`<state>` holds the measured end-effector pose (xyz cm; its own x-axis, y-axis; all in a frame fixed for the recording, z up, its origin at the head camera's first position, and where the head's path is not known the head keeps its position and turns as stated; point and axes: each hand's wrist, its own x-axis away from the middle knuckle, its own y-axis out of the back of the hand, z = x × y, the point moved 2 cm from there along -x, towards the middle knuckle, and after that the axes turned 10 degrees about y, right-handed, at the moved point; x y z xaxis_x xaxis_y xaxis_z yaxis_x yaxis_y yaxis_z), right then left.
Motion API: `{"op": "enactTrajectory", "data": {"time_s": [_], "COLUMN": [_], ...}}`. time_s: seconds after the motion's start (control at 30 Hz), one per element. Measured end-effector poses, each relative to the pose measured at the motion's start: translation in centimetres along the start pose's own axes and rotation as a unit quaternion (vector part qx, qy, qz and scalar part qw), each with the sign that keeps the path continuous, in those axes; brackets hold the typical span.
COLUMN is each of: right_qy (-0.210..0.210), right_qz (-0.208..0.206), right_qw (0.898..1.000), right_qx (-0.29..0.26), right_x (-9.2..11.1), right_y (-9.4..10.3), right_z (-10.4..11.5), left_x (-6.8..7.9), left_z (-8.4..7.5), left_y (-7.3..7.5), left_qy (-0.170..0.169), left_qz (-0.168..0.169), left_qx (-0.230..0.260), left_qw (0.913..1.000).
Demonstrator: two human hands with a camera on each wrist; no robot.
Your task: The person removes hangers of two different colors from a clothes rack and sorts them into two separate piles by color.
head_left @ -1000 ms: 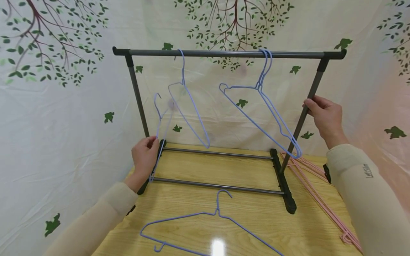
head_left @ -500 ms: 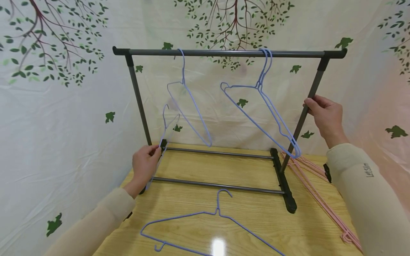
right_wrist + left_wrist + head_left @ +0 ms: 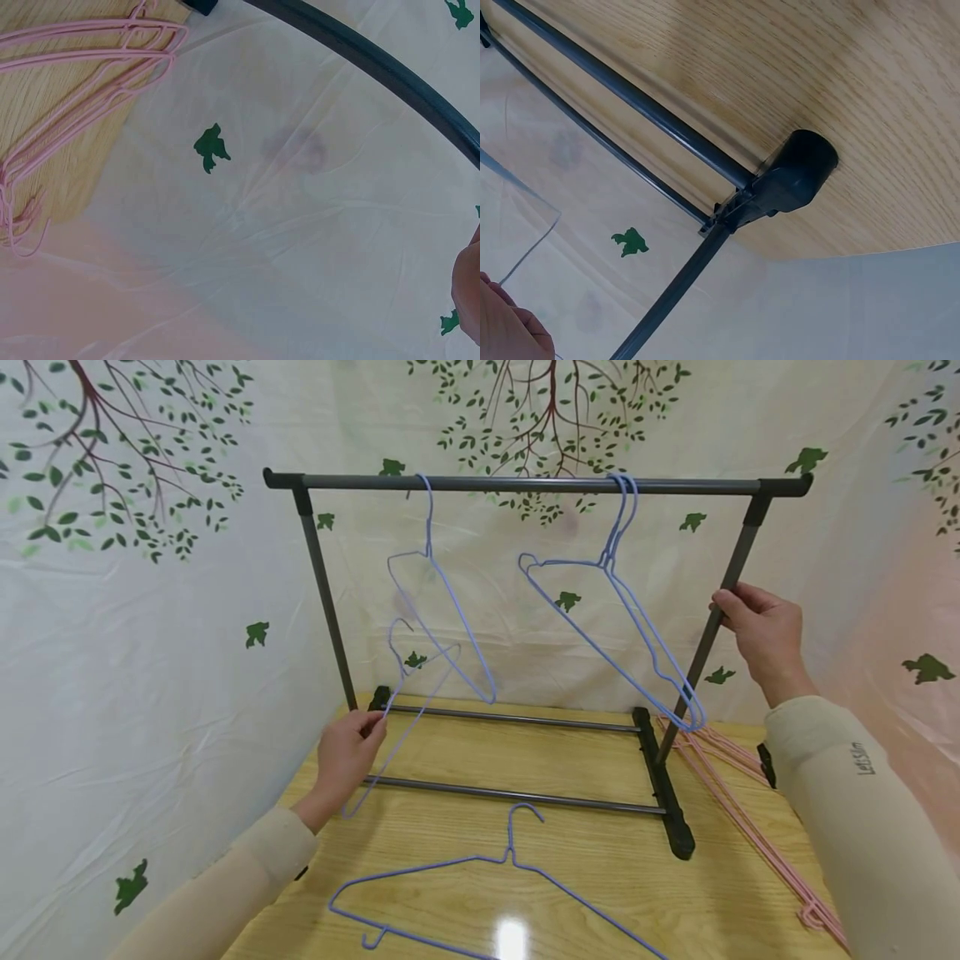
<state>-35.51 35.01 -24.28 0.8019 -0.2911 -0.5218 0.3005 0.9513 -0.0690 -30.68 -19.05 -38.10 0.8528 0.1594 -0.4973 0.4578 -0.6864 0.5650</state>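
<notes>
Fingers and thumb of my left hand (image 3: 348, 758) pinch a thin blue clothes hanger (image 3: 402, 674) by its side, its hook pointing up. It is held in front of the left part of a black clothes rack (image 3: 525, 486). In the left wrist view only part of the left hand (image 3: 510, 326) shows, at the lower left. My right hand (image 3: 768, 639) grips the rack's right post (image 3: 705, 652). From the top bar hang one blue hanger (image 3: 447, 582) left of centre and a close group of blue hangers (image 3: 604, 562) on the right.
Another blue hanger (image 3: 511, 853) lies flat on the wooden table (image 3: 465, 827) in front of the rack. Several pink hangers (image 3: 757, 828) lie stacked beside the rack's right foot (image 3: 678, 839). A white curtain (image 3: 187, 635) with leaf prints stands behind.
My left hand has moved down and slightly right, and the hanger in it has lowered and turned more side-on to the view. The right hand stays on the post.
</notes>
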Motion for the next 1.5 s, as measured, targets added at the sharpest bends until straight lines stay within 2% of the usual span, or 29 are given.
{"op": "enactTrajectory", "data": {"time_s": [0.17,0.53,1.1,1.27,1.4,1.5], "right_qy": [-0.003,-0.018,-0.011,-0.018,-0.017,-0.014], "right_qz": [0.001,0.003,-0.002,-0.002,-0.003,-0.003], "right_qw": [1.000,0.999,1.000,0.999,0.999,1.000], "right_qx": [0.005,0.028,0.016,0.027,0.028,0.026], "right_x": [0.0,0.1,0.1,0.1,0.1,0.1], "right_y": [0.0,0.0,0.0,0.0,0.0,-0.1], "right_z": [0.0,0.1,0.1,0.2,0.2,0.2], "left_x": [0.0,0.2,1.7,2.0,2.1,2.2], "left_z": [0.1,0.5,1.7,1.7,1.6,1.3], "left_y": [-0.1,-0.1,-0.6,-0.8,-1.1,-1.3], "left_qy": [-0.018,-0.016,-0.047,-0.055,-0.057,-0.046], "left_qz": [0.007,0.023,0.019,0.042,0.080,0.110], "left_qx": [-0.020,-0.050,-0.027,-0.010,0.011,0.020], "left_qw": [0.9996,0.9983,0.9984,0.9975,0.9951,0.9926]}}
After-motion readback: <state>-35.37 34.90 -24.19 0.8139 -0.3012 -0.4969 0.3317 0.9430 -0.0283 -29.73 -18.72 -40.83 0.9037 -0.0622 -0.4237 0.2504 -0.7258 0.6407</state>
